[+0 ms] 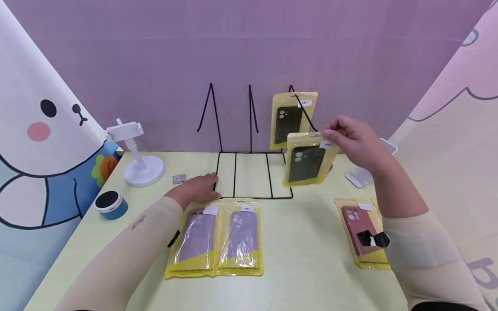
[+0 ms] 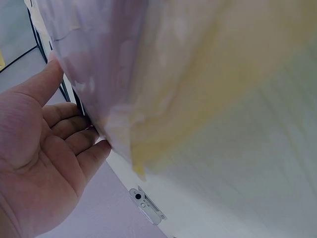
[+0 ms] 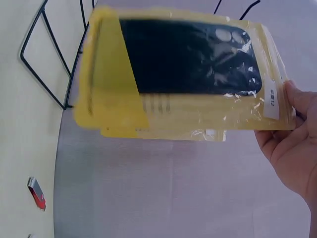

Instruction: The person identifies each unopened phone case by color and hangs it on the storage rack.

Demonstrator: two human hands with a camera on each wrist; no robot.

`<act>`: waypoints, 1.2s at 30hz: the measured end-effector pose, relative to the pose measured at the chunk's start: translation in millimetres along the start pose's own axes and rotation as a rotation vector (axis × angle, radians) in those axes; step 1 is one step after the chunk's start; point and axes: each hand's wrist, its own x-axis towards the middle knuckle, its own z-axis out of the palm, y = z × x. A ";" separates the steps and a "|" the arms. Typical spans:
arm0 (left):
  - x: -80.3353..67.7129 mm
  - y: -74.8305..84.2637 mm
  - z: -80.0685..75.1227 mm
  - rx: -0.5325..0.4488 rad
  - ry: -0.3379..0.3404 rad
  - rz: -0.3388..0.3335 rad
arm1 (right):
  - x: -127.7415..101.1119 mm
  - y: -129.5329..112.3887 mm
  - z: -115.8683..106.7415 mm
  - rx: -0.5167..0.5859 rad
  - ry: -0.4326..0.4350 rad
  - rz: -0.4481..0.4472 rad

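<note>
Right hand (image 1: 352,140): thumb and fingers pinch the top corner of a black-case packet (image 1: 305,164), clear of the counter (image 1: 303,250). Left hand (image 1: 198,188): fingers loosely extended at the 9 o'clock edge of the base of the wire rack (image 1: 235,172); no firm grasp shows. Directions take the base as clock centre, head view.

The held packet hangs at 2 to 3 o'clock, its top beside the tip of the front-reaching hook (image 1: 306,113); whether the tip passes through the hole cannot be told. If tip and hole are misaligned, the thin film would probably crease or tear. A one-corner pinch also invites swinging, and the rear packet (image 1: 288,123), hung at 1 o'clock on the same hook, could be knocked. A hard push might slide or tip the slender rack — more likely without the left hand's steadying.

Farther out, one purple-case packet (image 1: 197,242) at 7 to 8 o'clock lies close under the left wrist — easily nudged. The red-case packet (image 1: 359,224), at 4 o'clock, could be brushed by the right sleeve (image 1: 420,246) if lowered.
</note>
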 end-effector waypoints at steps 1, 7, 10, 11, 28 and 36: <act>0.1 -0.1 0.0 0.000 0.001 -0.001 | 2.1 -0.1 0.0 0.005 0.005 0.009; 2.4 0.0 2.3 -0.011 0.005 -0.015 | 13.3 3.6 0.0 0.028 0.017 0.010; 2.6 -0.1 3.6 -0.012 0.005 -0.015 | 16.3 5.6 0.4 0.024 0.005 0.039; 2.4 0.0 3.6 -0.013 0.006 -0.014 | 17.1 6.1 0.5 0.022 -0.002 0.058; -0.5 5.3 0.5 -0.008 0.013 -0.004 | 47.7 12.9 2.5 -0.065 -0.039 0.200; -0.7 6.8 1.0 -0.017 0.010 -0.009 | 61.8 13.9 2.2 -0.081 0.003 0.228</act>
